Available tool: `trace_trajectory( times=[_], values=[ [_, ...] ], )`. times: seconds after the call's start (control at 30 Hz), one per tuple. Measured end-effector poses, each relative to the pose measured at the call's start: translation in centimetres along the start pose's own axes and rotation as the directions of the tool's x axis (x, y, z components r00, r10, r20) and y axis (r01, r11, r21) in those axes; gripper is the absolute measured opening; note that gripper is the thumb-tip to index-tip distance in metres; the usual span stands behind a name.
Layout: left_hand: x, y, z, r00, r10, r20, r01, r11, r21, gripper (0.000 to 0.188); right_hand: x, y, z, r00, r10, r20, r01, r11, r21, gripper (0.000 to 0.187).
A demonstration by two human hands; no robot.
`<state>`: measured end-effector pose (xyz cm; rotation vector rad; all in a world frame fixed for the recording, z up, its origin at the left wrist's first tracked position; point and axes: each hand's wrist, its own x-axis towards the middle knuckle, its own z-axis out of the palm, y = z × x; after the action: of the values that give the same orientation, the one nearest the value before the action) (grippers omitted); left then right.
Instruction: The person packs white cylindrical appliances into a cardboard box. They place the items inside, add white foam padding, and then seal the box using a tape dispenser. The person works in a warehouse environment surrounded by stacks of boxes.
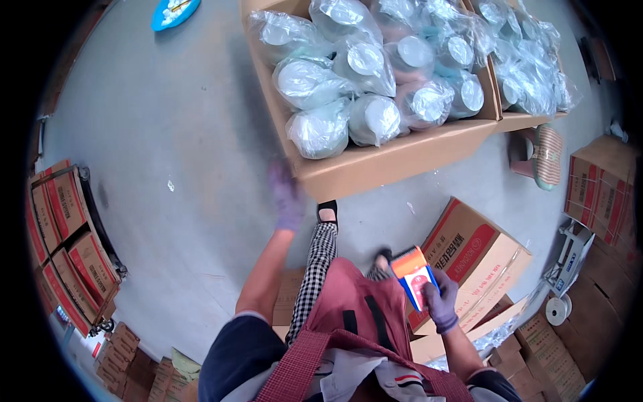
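My left hand (287, 195), in a purple glove, is at the near left corner of a large open carton (402, 155). Motion smears its fingers, so I cannot tell whether they touch the cardboard. Several rounded pale items in clear plastic bags (365, 59) fill this carton in rows. My right hand (442, 303), also gloved in purple, is closed around an orange-and-blue tape dispenser (414, 276) with a dark edge and a white-and-red face. It is held in front of a printed carton (462, 249) on the floor.
A second open carton (529, 122) of bagged items adjoins the first on the right. Beyond its near edge is a striped stool (548, 157). Stacked cartons (67, 208) stand at left, more cartons (603, 181) at right by a white roll (557, 308). A blue basin (167, 24) lies far left.
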<state>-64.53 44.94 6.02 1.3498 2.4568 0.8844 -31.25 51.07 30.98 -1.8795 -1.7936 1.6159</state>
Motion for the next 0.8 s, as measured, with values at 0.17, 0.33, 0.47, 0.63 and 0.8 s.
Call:
trace_trajectory(
  times=[0.17, 0.33, 0.47, 0.63, 0.8],
  values=[
    [6.6, 3.6, 1.2, 0.874, 0.125, 0.47, -0.239, 0.952, 0.192, 0.047, 13.9, -12.1, 9.1, 0.975, -0.219, 0.028, 0.205, 0.944, 0.258, 0.038],
    [15.4, -2.2, -8.1, 0.925, 0.105, 0.364, -0.096, 0.994, -0.042, 0.042, 28.6, -13.3, 19.3, 0.982, 0.097, -0.165, -0.06, 0.974, 0.216, 0.048],
    [30.9, -10.0, -9.8, 0.941, 0.242, 0.237, -0.302, 0.917, 0.261, 0.05, 28.8, -11.7, 22.3, 0.976, 0.099, -0.196, -0.052, 0.971, 0.234, 0.041],
    [51.3, -7.6, 0.6, 0.922, 0.235, 0.307, -0.35, 0.846, 0.403, 0.067, 29.3, -12.4, 22.6, 0.948, 0.175, -0.264, -0.089, 0.947, 0.308, 0.037],
    [57.7, -14.5, 5.9, 0.629, 0.064, 0.775, -0.276, 0.95, 0.146, 0.077, 27.6, -13.6, 24.9, 0.792, 0.116, -0.599, 0.016, 0.978, 0.209, 0.026]
  ],
)
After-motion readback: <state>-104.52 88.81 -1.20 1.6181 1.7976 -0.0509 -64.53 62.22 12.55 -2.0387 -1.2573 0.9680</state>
